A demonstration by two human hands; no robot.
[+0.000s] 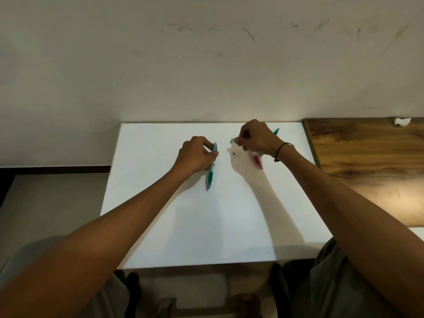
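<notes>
Head view: left hand [195, 154] pinches a teal pen [210, 180], right hand [257, 138] pinches a small teal piece [231, 141]; print unreadable.

I see open white board [206, 226] near me, red pen [258, 162] blocking right, wall [206, 76] closing the far edge

Looks like a plain study corner in a home or small office, hard to say which. There's a white table [160, 226] pushed against a scuffed wall [206, 65] and a wooden desk [367, 157] alongside. A crumpled tissue [402, 121] and a teal pen [210, 174] lie out.
</notes>
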